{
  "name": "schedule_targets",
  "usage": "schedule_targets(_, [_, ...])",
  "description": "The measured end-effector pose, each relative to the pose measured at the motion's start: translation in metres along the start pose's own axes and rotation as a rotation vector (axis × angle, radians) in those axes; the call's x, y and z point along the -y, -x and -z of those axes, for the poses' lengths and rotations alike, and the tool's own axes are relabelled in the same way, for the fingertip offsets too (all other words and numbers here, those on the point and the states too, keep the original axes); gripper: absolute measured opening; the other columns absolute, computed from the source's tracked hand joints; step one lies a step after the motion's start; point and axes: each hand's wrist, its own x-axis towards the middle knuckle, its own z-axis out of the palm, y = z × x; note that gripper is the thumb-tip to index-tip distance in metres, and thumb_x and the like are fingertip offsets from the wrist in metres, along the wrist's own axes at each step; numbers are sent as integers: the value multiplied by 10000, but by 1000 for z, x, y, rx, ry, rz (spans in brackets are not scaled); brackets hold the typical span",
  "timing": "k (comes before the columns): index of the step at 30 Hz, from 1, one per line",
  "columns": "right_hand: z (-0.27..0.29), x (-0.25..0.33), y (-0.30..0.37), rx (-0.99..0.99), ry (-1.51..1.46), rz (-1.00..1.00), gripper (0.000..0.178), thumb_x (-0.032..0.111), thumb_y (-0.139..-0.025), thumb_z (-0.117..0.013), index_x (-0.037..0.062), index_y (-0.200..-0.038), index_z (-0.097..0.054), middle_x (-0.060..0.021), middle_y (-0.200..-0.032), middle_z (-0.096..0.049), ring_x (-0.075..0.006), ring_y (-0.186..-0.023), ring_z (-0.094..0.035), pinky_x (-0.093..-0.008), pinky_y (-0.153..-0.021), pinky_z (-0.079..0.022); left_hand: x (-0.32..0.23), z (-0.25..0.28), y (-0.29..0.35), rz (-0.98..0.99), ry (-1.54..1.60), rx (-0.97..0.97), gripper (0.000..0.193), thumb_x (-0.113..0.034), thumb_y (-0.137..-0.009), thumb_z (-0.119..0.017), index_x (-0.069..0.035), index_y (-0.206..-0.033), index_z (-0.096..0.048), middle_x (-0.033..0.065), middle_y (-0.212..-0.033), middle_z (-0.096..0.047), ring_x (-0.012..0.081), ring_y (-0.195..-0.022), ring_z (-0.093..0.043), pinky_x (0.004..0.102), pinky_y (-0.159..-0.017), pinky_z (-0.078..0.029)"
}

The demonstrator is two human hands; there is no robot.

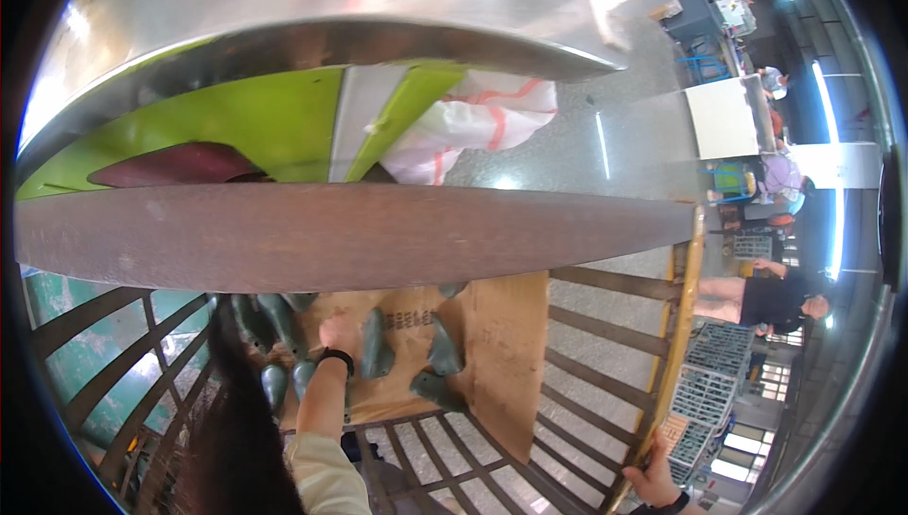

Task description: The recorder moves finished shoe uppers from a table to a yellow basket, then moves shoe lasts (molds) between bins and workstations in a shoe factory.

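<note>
My left hand (339,331), a black band at its wrist, reaches down into a barred metal cart over its cardboard lining (515,354). Its fingers are blurred and partly hidden, so whether they grip anything does not show. Just right of it stands a dark green shoe last (376,347); two further lasts (445,349) (437,389) lie beyond. Several more lasts (253,321) crowd the left side of the cart. At the lower right, my right hand (654,479), with a dark watch, is closed round the cart's yellow rail (668,392).
A long brown board (359,236) crosses the cart's far side. Behind it are a bright green panel (274,122), a metal-edged table (284,37) and white sacks with red stripes (492,118). A person (771,302) stands at right near wire cages (709,364); dark hair hangs at lower left.
</note>
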Motion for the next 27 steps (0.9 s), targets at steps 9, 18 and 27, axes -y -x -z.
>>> schedule_targets(9, [-19,41,-16,-94,18,29,742,-7,-734,-627,10,-1345,-207,-153,-1107,-427,-262,-965,-456,-316,-793,-399,-163,-90,-8,-70,542,-71,903,-371,-756,-608,-5,-1364,-49,194,-1392,-217,361,-942,-561,414,-759,-476])
schedule_targets(18, [-23,27,-7,-380,-590,-354,922,-115,-585,-671,30,-1364,-199,-37,-988,-522,-127,-801,-496,-235,-645,-434,-188,-68,-48,3,581,-40,798,-411,-761,-600,24,-1304,-208,201,-1093,-541,334,-879,-591,416,-723,-483])
schedule_targets(27, [-4,35,-17,-124,-443,-427,619,-37,-609,-704,6,-1157,-418,-32,-954,-524,-122,-804,-491,-227,-680,-422,-125,-125,31,-248,1085,145,552,-495,-747,-607,-20,-1021,-535,127,-811,-605,199,-681,-584,319,-555,-448])
